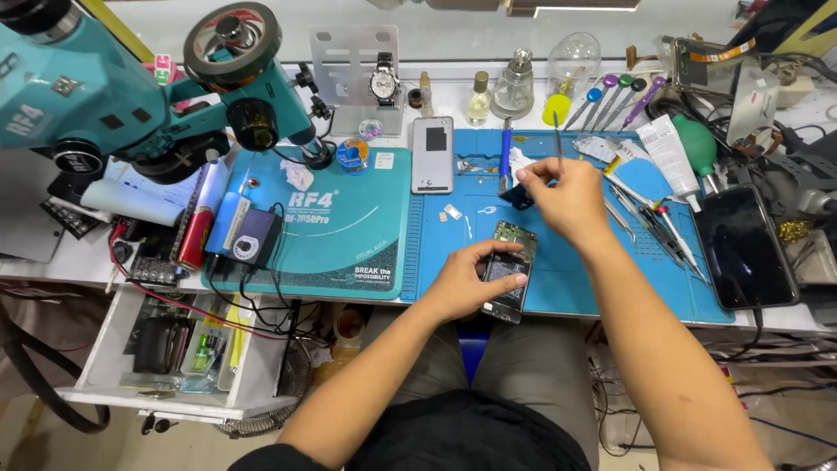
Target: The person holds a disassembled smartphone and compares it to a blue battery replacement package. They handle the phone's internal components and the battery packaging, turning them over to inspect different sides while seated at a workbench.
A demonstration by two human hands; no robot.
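— Where is your left hand right now?

— It rests on the blue work mat near the bench's front edge, and your fingers are clamped on the opened phone. The thumb lies along its upper left side and the other fingers wrap over its lower half. The phone lies flat with its back off and its insides facing up, roughly in the middle of the blue mat.

— And your right hand?

— It is raised just beyond the phone's top end. Your fingers there are pinched together on thin tweezers, which point up and away from you. A small dark part sits just under that hand, at its left; I cannot tell whether you are touching it.

— What lies around you?

— To the left of the blue mat is a teal mat, with a silver phone lying face down between the two. A teal microscope hangs over the bench's left end. At the right, a dark tablet lies beside a row of tweezers and small tools. A white tube and a green blower bulb sit behind those. At the back stand glass bottles and a wristwatch on a stand.
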